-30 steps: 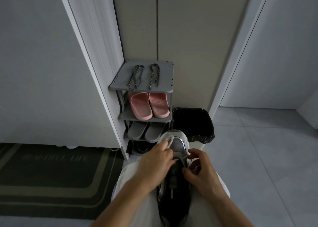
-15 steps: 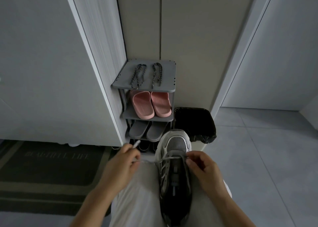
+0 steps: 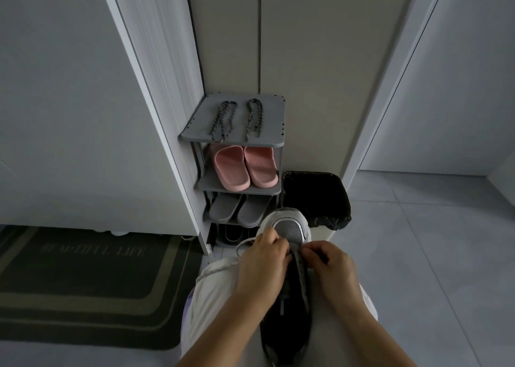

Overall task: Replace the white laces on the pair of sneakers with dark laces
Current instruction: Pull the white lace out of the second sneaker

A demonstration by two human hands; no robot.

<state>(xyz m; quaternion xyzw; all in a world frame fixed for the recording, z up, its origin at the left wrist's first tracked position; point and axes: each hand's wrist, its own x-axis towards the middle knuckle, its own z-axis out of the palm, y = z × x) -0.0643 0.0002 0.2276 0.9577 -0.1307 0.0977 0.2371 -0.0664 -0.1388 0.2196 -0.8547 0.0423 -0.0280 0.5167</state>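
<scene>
A grey-and-white sneaker [image 3: 289, 228] lies on my lap, toe pointing away from me. My left hand [image 3: 262, 263] is over the lace area near the toe and pinches the white lace [image 3: 245, 244], which loops out to the left. My right hand [image 3: 331, 266] pinches the lace at the sneaker's right eyelets. Two dark braided laces [image 3: 223, 121] [image 3: 253, 120] lie side by side on the top shelf of a grey shoe rack [image 3: 276, 141]. The second sneaker is not visible.
The rack holds pink slippers [image 3: 245, 166] and grey slippers [image 3: 239, 209] on lower shelves. A bin with a black bag [image 3: 317, 196] stands right of the rack. A dark doormat [image 3: 83, 280] lies at the left; grey tiled floor stretches to the right.
My left hand, which had pulled the white lace out to the left, has come back onto the sneaker near the toe. The loose lace now loops beside it.
</scene>
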